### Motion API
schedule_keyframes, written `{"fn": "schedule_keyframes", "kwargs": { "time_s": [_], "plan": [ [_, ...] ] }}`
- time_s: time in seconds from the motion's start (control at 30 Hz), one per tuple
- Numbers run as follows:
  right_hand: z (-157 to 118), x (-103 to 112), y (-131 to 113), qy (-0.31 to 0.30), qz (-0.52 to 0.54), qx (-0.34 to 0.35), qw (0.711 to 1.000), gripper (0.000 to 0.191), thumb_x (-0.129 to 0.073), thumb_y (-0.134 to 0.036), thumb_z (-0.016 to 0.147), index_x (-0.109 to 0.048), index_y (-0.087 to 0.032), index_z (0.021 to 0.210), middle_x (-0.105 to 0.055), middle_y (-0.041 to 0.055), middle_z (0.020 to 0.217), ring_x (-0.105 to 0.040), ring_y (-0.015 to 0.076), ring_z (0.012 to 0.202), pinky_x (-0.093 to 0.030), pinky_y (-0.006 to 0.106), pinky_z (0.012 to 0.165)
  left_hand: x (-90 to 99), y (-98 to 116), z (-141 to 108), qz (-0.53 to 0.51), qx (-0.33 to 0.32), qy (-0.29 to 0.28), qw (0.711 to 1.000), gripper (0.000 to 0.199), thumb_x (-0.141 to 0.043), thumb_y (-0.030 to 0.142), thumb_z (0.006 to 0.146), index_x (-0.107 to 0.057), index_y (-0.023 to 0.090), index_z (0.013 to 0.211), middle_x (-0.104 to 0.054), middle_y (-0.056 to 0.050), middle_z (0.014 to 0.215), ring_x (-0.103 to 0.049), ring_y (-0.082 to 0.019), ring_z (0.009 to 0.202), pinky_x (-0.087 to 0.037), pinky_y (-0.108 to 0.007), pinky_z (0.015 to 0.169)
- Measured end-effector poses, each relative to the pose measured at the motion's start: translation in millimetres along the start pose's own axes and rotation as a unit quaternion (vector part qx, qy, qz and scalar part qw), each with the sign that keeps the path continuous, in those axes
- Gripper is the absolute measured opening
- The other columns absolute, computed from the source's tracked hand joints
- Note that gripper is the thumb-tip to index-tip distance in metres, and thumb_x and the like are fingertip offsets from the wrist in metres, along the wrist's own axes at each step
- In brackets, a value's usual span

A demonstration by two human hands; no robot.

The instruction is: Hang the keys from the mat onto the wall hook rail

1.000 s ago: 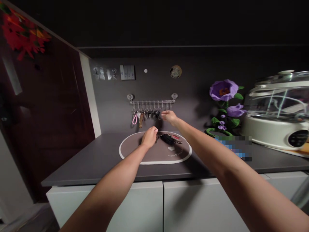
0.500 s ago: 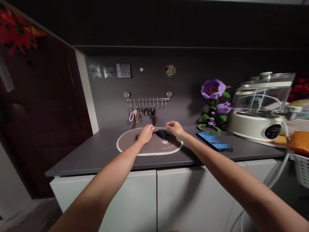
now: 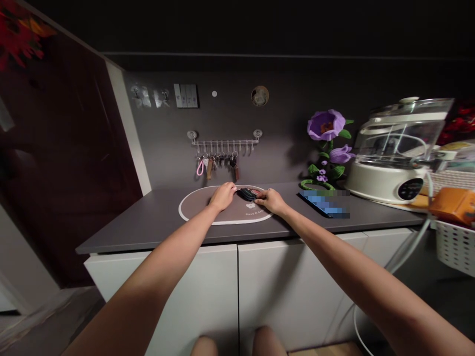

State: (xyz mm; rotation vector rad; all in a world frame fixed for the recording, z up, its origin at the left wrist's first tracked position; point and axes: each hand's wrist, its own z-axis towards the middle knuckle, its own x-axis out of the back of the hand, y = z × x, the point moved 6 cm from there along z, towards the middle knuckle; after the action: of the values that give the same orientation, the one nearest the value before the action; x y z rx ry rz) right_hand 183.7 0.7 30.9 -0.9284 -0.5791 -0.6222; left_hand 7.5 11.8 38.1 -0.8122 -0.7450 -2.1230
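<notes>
A small black bundle [image 3: 246, 194] lies on the brown oval mat [image 3: 200, 201] between my hands. It looks layered, with a reddish patch at its right end; its kind is too small to tell. My left hand [image 3: 223, 196] is closed in a pinch at the bundle's left end, and a thin bit shows at the fingertips, too small to name. At the other end, my right hand [image 3: 270, 200] has its thumb and fingers closed on the bundle's edge. The fingers partly hide that edge.
Keys [image 3: 222, 160] hang from a hook rail [image 3: 226, 142] on the wall behind. To the right are a tablet [image 3: 322, 202], purple fabric flowers [image 3: 326, 126], a white appliance with a clear top [image 3: 386, 180], and a white basket [image 3: 454, 247] at the counter's end.
My right hand has come down from above the bundle's right end onto it. The left hand keeps its pinch. The view has tilted down, and my knees now show.
</notes>
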Motion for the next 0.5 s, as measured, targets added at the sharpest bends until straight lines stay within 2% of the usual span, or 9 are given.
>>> {"fn": "schedule_keyframes", "kwargs": {
  "time_s": [0.17,0.3,0.5],
  "plan": [
    [4,-5,-1,-0.024,-0.039,0.013,0.999,0.01,-0.066,-0.027,0.064,-0.072,-0.02,0.066,-0.066,0.0006,0.061,-0.055,0.0135,0.059,-0.037,0.023,0.06,-1.9,0,0,0.001,-0.007,-0.004,1.0,0.023,-0.033,0.025,0.087,-0.055,0.018,0.084,-0.06,-0.007,0.089,-0.053,-0.017,0.088,-0.04,-0.03,0.08],
    [5,-8,3,-0.034,-0.034,-0.008,0.999,0.014,-0.066,-0.03,0.064,-0.073,-0.019,0.067,-0.064,-0.0005,0.057,-0.053,0.0116,0.055,-0.035,0.022,0.057,-3.1,0,0,0.006,-0.006,-0.008,1.0,0.023,-0.033,0.025,0.087,-0.055,0.018,0.084,-0.06,-0.007,0.089,-0.053,-0.018,0.087,-0.04,-0.03,0.079],
    [10,-10,11,-0.005,-0.031,-0.033,0.999,0.01,-0.069,-0.029,0.06,-0.072,-0.02,0.063,-0.064,-0.0003,0.057,-0.05,0.0111,0.053,-0.034,0.022,0.053,-2.5,2,0,0.003,-0.009,-0.012,1.0,0.023,-0.033,0.025,0.086,-0.055,0.018,0.084,-0.06,-0.007,0.09,-0.053,-0.018,0.088,-0.04,-0.03,0.08]
  ]
}}
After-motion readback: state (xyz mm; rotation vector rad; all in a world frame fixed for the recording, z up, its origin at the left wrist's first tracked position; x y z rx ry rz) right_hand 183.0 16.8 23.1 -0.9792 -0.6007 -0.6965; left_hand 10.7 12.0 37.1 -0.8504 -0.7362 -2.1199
